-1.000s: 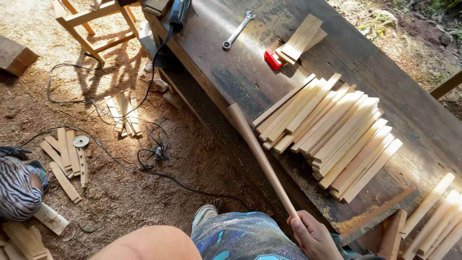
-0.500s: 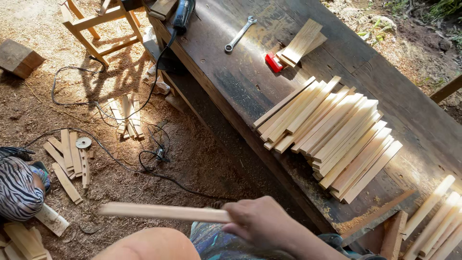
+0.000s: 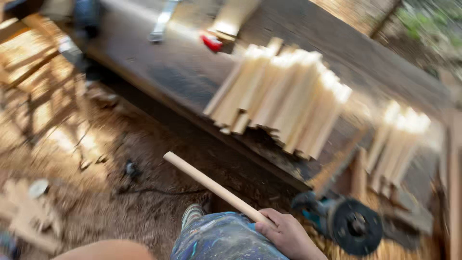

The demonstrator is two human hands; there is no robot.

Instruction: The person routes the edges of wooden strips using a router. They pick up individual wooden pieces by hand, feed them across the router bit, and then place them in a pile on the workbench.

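Right hand (image 3: 288, 233) wraps a pale stick (image 3: 216, 188) at its near end.
Fingers curl tight round it, wrist low by the knee, stick angling up-left over the dirt. Handling step, it seems; through the blur, what follows calls for a steady grip near the grinder (image 3: 349, 224). Left hand out of view; slats (image 3: 284, 101) wait on the bench (image 3: 159, 67).

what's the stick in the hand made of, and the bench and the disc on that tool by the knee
Stick, held by the right hand: pale bare wood, smooth, seemingly sanded, no visible coating.
Bench: dark weathered plank, rough and stained, apparently unfinished wood.
Disc on the grinder: dark and matt, possibly an abrasive or backing pad; blur leaves it open.
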